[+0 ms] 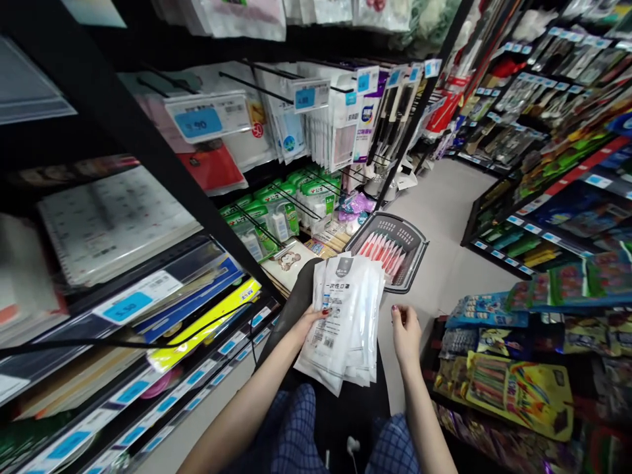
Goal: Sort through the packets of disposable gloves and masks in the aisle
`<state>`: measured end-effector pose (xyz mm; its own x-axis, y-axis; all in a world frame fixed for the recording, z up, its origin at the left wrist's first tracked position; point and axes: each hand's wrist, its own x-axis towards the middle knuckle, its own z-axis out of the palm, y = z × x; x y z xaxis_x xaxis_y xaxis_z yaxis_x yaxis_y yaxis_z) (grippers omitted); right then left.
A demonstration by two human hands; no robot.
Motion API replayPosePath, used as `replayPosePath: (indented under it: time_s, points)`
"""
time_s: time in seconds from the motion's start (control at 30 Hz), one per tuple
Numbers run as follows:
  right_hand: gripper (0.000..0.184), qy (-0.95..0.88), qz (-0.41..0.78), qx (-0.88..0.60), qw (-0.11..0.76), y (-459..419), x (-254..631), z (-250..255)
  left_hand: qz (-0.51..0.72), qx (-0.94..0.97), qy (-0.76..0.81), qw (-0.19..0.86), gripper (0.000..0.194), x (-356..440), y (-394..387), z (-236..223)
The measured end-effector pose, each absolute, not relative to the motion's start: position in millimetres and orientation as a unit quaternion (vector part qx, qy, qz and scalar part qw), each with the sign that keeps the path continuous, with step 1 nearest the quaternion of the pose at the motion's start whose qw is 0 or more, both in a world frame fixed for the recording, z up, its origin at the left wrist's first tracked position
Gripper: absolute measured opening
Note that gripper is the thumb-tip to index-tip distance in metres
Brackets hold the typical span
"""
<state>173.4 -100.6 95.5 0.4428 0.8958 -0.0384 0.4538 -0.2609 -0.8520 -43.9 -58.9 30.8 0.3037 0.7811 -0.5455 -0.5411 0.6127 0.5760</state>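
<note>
A fanned stack of white disposable mask packets (336, 322) rests over my lap in the head view, with Chinese print on the top one. My left hand (315, 321) grips the stack from its left side, thumb on the front. To the right of the packets and apart from them, my right hand (405, 329) hovers with its fingers curled in; nothing shows in it. Beyond the stack, a grey shopping basket (419, 260) stands on the floor, holding several red-and-white packets (382, 253).
Hanging packs (340, 131) and green-and-white packages (276, 210) fill the rack at left, where hooks and price tags stick out. A black post (162, 151) crosses in front of it. Snack bags (513, 395) crowd the right side. Grey aisle floor (434, 197) runs between the shelves.
</note>
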Motion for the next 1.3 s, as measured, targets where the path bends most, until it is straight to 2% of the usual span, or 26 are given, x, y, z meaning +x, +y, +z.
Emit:
replayPosePath:
  time_s: [0.13,0.23,0.43,0.57,0.7,0.83,0.9,0.97,1.03,1.1,1.17,1.3]
  points:
    - [0.029,-0.561,0.274,-0.724,0.293,-102,147,132,0.416,0.172,0.407,0.795,0.052,-34,-58,49]
    - [0.035,-0.558,0.293,-0.740,0.235,-98,137,136,0.413,0.192,0.405,0.793,0.055,-26,-58,62]
    - [0.036,-0.495,0.388,-0.729,0.270,-97,156,127,0.403,0.206,0.419,0.787,0.062,-19,-57,67]
    - [0.038,-0.452,0.423,-0.705,0.347,-102,161,120,0.409,0.204,0.443,0.771,0.063,-19,-56,61]
    - [0.041,-0.408,0.400,-0.716,0.400,-107,177,121,0.414,0.204,0.452,0.764,0.058,-20,-55,59]
    - [0.042,-0.373,0.312,-0.762,0.427,-118,208,169,0.414,0.204,0.454,0.762,0.055,-20,-56,61]
    - [0.036,-0.408,0.183,-0.812,0.376,-122,210,204,0.414,0.210,0.454,0.760,0.052,-19,-56,63]
    - [0.031,-0.458,0.038,-0.856,0.236,-122,194,231,0.411,0.224,0.451,0.760,0.050,-17,-57,66]
    - [0.024,-0.531,-0.031,-0.839,0.111,-116,162,239,0.407,0.246,0.444,0.760,0.051,-16,-57,69]
    - [0.024,-0.606,-0.043,-0.794,0.015,-108,123,228,0.405,0.269,0.435,0.758,0.054,-16,-57,71]
    - [0.032,-0.659,-0.005,-0.752,-0.035,-100,91,208,0.408,0.285,0.434,0.751,0.054,-16,-57,69]
    - [0.037,-0.715,0.105,-0.690,-0.039,-95,75,182,0.427,0.300,0.433,0.735,0.048,-18,-56,60]
